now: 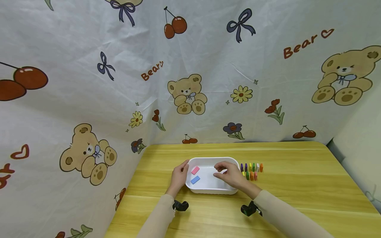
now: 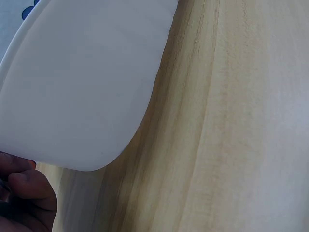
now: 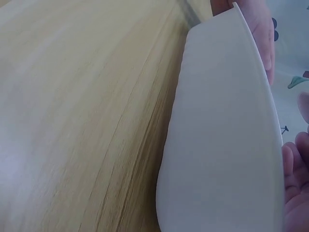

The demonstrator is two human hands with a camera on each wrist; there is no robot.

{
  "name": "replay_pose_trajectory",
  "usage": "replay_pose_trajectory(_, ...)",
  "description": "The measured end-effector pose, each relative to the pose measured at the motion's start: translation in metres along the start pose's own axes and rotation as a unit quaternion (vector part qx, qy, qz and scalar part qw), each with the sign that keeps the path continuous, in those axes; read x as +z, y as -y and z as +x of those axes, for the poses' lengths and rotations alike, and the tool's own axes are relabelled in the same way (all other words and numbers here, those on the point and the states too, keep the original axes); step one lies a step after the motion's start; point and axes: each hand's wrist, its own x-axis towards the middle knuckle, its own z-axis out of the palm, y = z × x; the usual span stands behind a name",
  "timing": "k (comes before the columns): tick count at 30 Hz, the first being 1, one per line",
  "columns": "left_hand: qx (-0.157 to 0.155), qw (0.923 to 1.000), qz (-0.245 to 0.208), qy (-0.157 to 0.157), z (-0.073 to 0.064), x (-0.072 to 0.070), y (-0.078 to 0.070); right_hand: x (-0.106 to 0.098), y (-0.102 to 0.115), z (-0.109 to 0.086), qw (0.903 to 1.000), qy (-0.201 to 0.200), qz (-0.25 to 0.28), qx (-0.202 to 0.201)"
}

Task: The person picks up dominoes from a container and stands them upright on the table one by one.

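Note:
A white plastic tray (image 1: 212,191) sits on the table, and a pink block (image 1: 195,170) and a blue block (image 1: 195,179) lie flat in its left part. My left hand (image 1: 179,176) grips the tray's left end, its thumb by the rim; the left wrist view shows bent fingers (image 2: 34,191) against the outer wall. Above the tray's right half is my right hand (image 1: 230,173), thumb and index finger apart with nothing visible between them. In the right wrist view, the right hand (image 3: 297,183) is partly hidden behind the tray wall.
Right of the tray, several small coloured blocks (image 1: 254,167) stand upright in two rows. The nearer row (image 1: 251,176) is partly hidden by the tray and right hand. A printed cloth (image 1: 214,115) hangs behind the wooden table (image 1: 297,185) and along its left side.

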Motion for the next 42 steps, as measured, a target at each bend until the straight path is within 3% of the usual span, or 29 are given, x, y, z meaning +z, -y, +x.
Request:
replay_pose_trajectory(18, -0.006, 0.9999, 0.007, -0.008, -0.001, 0.001, -0.001, 0.04, -0.005, 0.025, 0.9991, 0.023, 0.025, 0.026)
replay_pose_trajectory(29, -0.002, 0.9999, 0.005, -0.012, 0.0, 0.001, -0.003, 0.06, -0.008, 0.041, 0.9985, 0.044, 0.031, 0.012)
replay_pose_trajectory(42, 0.012, 0.9998, 0.012, -0.01, 0.001, -0.001, -0.003, 0.077, -0.003, 0.055, 0.994, 0.102, 0.02, 0.034)
